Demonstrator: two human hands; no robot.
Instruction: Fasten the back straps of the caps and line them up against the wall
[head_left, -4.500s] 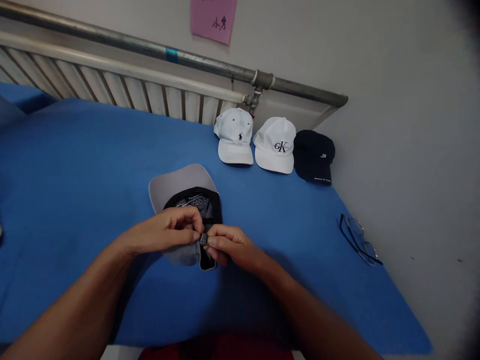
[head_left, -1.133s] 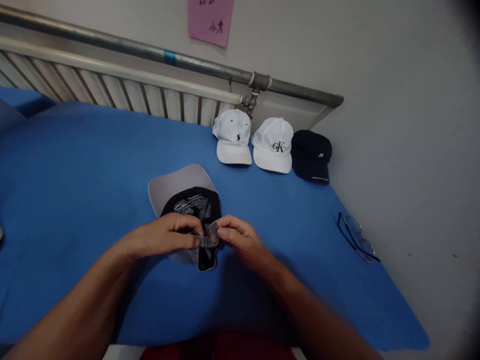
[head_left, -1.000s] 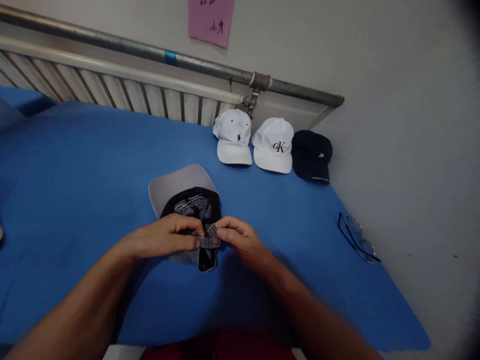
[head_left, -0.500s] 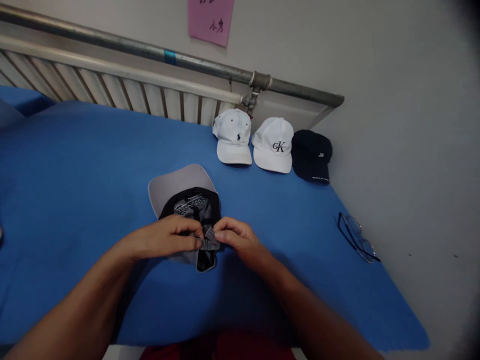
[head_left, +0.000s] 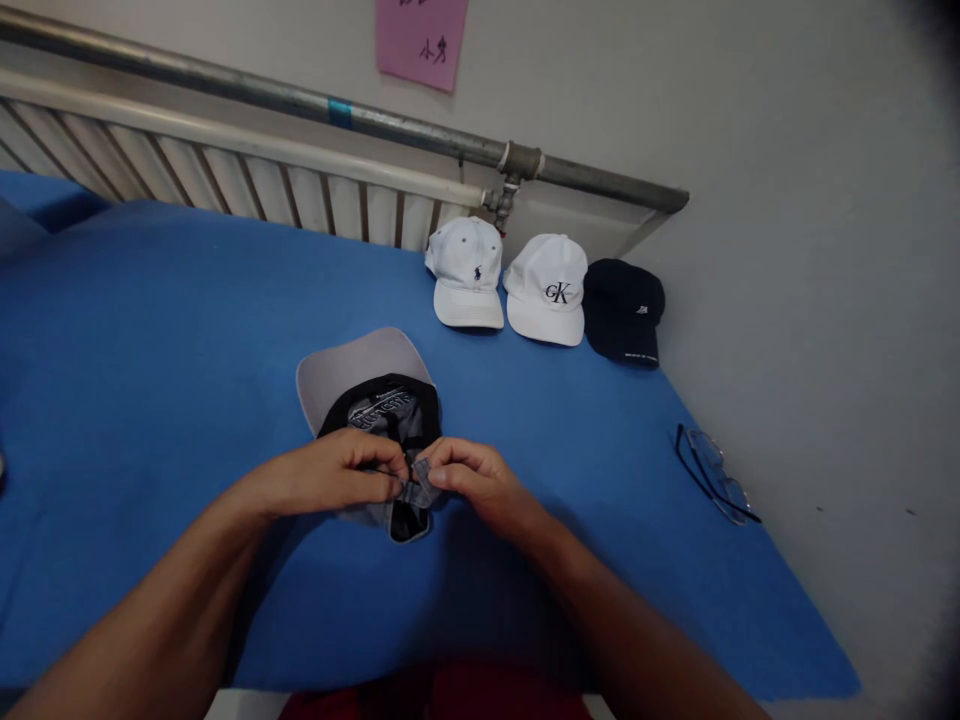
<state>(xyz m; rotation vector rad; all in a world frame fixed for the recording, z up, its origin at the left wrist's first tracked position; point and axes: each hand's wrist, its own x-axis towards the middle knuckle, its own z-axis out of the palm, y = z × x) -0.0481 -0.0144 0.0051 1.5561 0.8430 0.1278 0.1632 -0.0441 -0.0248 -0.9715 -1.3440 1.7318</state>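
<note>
A grey baseball cap (head_left: 360, 365) lies upturned on the blue sheet, its brim pointing away from me and its dark inside showing. At the cap's back, my left hand (head_left: 341, 475) pinches the adjustment strap near its buckle between thumb and fingers. My right hand (head_left: 480, 480) pinches the free end of the grey strap (head_left: 424, 482), just to the right of the left fingertips. Both hands are closed and almost touch each other. The buckle itself is mostly hidden by the left thumb and fingers.
Two white caps (head_left: 466, 275) and a dark navy cap (head_left: 624, 310) stand in a row at the back. Eyeglasses (head_left: 716, 475) lie near the right edge of the blue surface (head_left: 187, 330). Behind are a white radiator (head_left: 277, 190) and a metal pipe (head_left: 240, 90).
The strap end between my fingers has shifted slightly and stands more upright. The right fingers have moved a little; the cap and the other things stay put.
</note>
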